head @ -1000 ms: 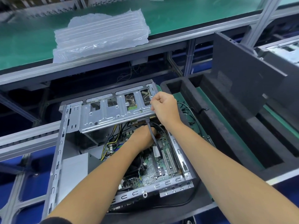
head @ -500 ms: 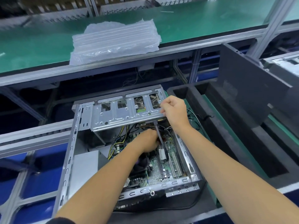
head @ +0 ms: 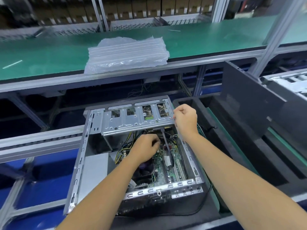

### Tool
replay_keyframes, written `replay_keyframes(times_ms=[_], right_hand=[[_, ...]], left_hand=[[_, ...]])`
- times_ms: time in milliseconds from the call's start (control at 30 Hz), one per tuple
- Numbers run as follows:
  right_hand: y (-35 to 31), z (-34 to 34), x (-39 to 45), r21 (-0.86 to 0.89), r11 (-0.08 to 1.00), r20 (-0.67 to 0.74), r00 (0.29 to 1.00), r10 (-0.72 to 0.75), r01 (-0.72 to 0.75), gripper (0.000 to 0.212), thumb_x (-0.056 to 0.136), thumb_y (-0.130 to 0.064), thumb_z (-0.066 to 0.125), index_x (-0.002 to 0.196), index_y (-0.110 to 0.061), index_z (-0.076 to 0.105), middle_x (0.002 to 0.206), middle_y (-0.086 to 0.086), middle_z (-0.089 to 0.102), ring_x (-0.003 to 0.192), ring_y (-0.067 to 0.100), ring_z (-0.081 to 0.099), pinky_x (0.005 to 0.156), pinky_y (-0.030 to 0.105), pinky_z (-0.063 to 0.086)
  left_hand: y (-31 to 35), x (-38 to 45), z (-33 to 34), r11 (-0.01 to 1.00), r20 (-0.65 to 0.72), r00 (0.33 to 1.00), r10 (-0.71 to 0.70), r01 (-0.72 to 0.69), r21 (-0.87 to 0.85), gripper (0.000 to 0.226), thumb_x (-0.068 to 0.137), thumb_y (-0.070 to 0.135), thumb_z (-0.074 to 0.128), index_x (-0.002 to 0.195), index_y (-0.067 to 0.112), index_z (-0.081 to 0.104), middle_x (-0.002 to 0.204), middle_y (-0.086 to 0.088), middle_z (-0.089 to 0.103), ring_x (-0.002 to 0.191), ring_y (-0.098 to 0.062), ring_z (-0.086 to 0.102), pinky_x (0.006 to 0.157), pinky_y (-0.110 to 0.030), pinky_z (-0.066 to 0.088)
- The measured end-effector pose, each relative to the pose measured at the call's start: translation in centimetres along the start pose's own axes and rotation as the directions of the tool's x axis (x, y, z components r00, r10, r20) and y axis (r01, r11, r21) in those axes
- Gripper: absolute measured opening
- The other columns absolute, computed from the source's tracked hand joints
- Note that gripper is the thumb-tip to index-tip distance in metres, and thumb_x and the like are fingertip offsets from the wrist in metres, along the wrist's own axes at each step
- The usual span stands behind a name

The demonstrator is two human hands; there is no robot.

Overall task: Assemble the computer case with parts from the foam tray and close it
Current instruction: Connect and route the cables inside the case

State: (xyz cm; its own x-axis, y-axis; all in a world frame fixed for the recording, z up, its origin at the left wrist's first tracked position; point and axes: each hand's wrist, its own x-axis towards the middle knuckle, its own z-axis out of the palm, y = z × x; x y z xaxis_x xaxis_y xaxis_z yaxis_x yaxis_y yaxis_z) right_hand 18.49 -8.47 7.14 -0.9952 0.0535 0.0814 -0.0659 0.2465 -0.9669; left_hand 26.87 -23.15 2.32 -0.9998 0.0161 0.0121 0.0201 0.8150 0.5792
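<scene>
Right now my left hand (head: 146, 148) reaches down into the open grey metal computer case (head: 79, 156), which lies on its side on the black foam tray (head: 221, 146) in front of me. Its fingers are curled over something just above the green motherboard (head: 166, 165), under the edge of the drive cage; I cannot tell what that grip pinches, because the fingertips are hidden. My right hand (head: 185, 118) is up at the right end of the silver perforated drive cage (head: 132, 122), fingers curled, thumb and forefinger pinching the cage's rim. A flat grey cable (head: 167, 143) runs down from beneath the cage toward the board, between my two hands. Yellow and black wires (head: 123, 148) bunch to the left of my left wrist. A dark grey side panel (head: 249, 103) leans upright in the foam tray to my right, well apart from the case. On the green desk (head: 41, 53) beyond, a clear plastic air-cushion bag (head: 126, 53) lies flat near the front edge.
</scene>
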Motion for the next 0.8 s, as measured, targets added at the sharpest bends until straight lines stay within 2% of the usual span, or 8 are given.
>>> replay_keyframes(times_ms=[100,167,233,333,467,533,600,800], right_hand=[[-0.2,-2.2,1.5,-0.081,0.996,-0.036,0.999,0.040,-0.043,0.025,0.087,-0.003,0.049,0.068,-0.016,0.060,0.073,0.011,0.066,0.064,0.024,0.056,0.062,0.036,0.049],[0.0,-4.3,3.0,-0.115,0.986,-0.069,0.991,0.111,-0.118,0.023,0.087,-0.003,0.048,0.070,-0.010,0.061,0.074,0.009,0.065,0.065,0.023,0.054,0.061,0.035,0.046],[0.6,-6.3,3.9,-0.177,0.969,-0.071,0.984,0.164,-0.174,0.018,0.087,-0.002,0.046,0.076,-0.002,0.061,0.081,0.014,0.065,0.068,0.023,0.050,0.061,0.035,0.042],[1.6,-8.6,3.8,-0.287,0.935,-0.038,0.978,0.206,-0.208,0.014,0.082,0.002,0.045,0.075,-0.003,0.057,0.080,0.016,0.057,0.072,0.023,0.047,0.062,0.036,0.039],[3.1,-11.1,2.9,-0.396,0.892,-0.012,0.972,0.233,-0.218,0.019,0.086,-0.001,0.046,0.086,0.010,0.062,0.097,0.027,0.066,0.076,0.028,0.055,0.071,0.038,0.051],[3.9,-12.3,3.2,-0.451,0.868,0.026,0.969,0.246,-0.208,0.023,0.086,0.001,0.046,0.094,0.015,0.063,0.102,0.031,0.065,0.075,0.031,0.056,0.081,0.044,0.055],[4.6,-13.3,4.0,-0.492,0.851,0.080,0.964,0.253,-0.183,0.024,0.088,0.000,0.047,0.097,0.010,0.067,0.103,0.024,0.069,0.091,0.035,0.063,0.086,0.045,0.055],[6.9,-14.4,7.6,-0.546,0.824,0.218,0.924,0.313,-0.151,0.021,0.092,-0.001,0.047,0.094,0.007,0.066,0.110,0.023,0.070,0.104,0.037,0.065,0.085,0.040,0.055]], left_hand=[[1.2,0.0,-0.7,0.996,-0.146,0.985,0.092,-0.093,-0.003,0.031,0.092,0.030,0.053,0.067,0.014,0.062,0.055,0.002,0.057,0.051,-0.012,0.049,0.052,-0.028,0.036],[3.0,0.4,-1.7,0.985,-0.226,0.965,0.131,-0.152,-0.077,0.043,0.091,0.033,0.050,0.053,0.014,0.045,0.044,0.003,0.039,0.042,-0.012,0.033,0.047,-0.028,0.026],[5.2,1.7,-2.6,0.972,-0.237,0.959,0.153,-0.189,-0.137,0.044,0.092,0.032,0.046,0.053,0.014,0.036,0.045,0.002,0.033,0.043,-0.013,0.028,0.047,-0.029,0.026],[8.7,3.9,-2.7,0.970,-0.205,0.960,0.189,-0.214,-0.111,0.030,0.090,0.020,0.046,0.060,0.016,0.045,0.051,0.006,0.042,0.047,-0.011,0.035,0.050,-0.028,0.030],[12.4,6.1,-0.6,0.959,-0.161,0.949,0.270,-0.280,-0.044,0.015,0.076,0.002,0.046,0.067,0.009,0.055,0.070,-0.001,0.057,0.066,-0.019,0.051,0.059,-0.032,0.044],[13.7,7.2,1.1,0.968,-0.105,0.962,0.250,-0.253,-0.007,0.017,0.073,0.000,0.045,0.062,0.012,0.050,0.070,-0.002,0.054,0.069,-0.023,0.052,0.059,-0.033,0.043],[14.5,8.4,2.7,0.978,-0.045,0.979,0.200,-0.197,0.069,0.018,0.072,0.001,0.045,0.061,0.014,0.050,0.068,0.001,0.052,0.069,-0.023,0.053,0.057,-0.031,0.040],[15.5,12.4,5.2,0.996,-0.037,0.999,-0.033,0.036,0.083,0.021,0.070,-0.006,0.047,0.070,0.013,0.056,0.082,-0.004,0.062,0.080,-0.024,0.057,0.067,-0.034,0.051]])
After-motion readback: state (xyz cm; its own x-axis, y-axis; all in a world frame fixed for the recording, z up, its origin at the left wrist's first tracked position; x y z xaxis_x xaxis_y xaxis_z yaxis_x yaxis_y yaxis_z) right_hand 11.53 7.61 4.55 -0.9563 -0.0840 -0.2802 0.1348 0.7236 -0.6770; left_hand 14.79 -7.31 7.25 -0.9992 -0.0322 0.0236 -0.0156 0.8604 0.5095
